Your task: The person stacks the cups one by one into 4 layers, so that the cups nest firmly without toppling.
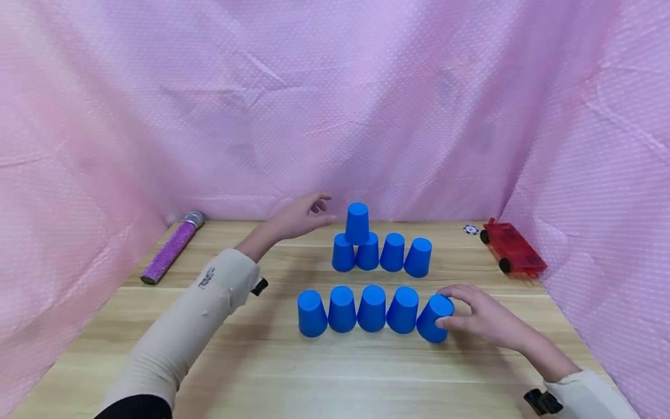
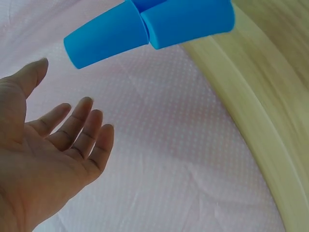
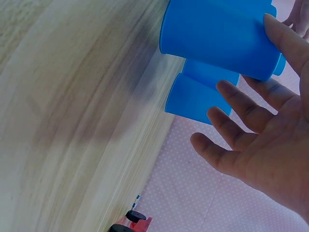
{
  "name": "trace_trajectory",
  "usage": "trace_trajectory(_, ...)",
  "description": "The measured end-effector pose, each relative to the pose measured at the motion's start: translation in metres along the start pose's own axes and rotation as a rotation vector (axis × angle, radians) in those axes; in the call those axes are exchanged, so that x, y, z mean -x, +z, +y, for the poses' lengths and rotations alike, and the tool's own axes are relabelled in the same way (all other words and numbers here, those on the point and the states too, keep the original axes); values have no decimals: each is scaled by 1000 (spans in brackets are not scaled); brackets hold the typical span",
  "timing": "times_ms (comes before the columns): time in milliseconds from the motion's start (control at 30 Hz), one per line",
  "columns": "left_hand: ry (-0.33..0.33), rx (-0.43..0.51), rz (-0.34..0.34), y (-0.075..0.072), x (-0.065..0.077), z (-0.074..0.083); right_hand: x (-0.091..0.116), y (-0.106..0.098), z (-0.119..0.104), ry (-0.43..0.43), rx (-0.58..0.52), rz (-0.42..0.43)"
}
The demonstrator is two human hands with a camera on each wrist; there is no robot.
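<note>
Upside-down blue cups stand in two rows in the head view. In the back row, one cup [image 1: 357, 224] rests on top of the two leftmost cups, bridging them. My left hand [image 1: 303, 216] hovers just left of this raised cup, apart from it, fingers spread and loosely bent with nothing between them in the left wrist view. At the right end of the front row, my right hand [image 1: 484, 317] pinches the last blue cup [image 3: 217, 36] between thumb and index finger, near its closed end. That cup leans slightly; the other three right-hand fingers stay off it.
A purple glittery microphone [image 1: 170, 251] lies at the table's left edge. On the far right sit a red toy car [image 1: 515, 247] and a small black-and-white disc [image 1: 470, 230]. Pink dotted cloth [image 1: 335, 105] hangs around the back and sides of the wooden table [image 1: 335, 378].
</note>
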State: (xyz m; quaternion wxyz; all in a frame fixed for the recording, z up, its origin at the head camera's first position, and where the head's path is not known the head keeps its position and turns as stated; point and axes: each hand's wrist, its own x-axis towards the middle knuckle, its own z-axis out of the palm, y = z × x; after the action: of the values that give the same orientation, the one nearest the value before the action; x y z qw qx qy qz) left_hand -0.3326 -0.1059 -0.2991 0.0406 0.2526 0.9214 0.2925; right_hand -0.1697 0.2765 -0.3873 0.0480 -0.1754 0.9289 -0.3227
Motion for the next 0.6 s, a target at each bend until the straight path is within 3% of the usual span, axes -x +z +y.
trace_trajectory(133,64,-11,1,-4,24,-7,1,-1,0,10,16,10)
trace_trajectory(267,80,-26,-112,-2,49,-13,1,-2,0,9,29,14)
trace_trajectory(467,34,-49,-320,10,84,-26,-2,-1,-1,23,22,-16)
trace_trajectory(600,-23,-9,-383,20,104,-35,-6,0,-2,-6,17,-10)
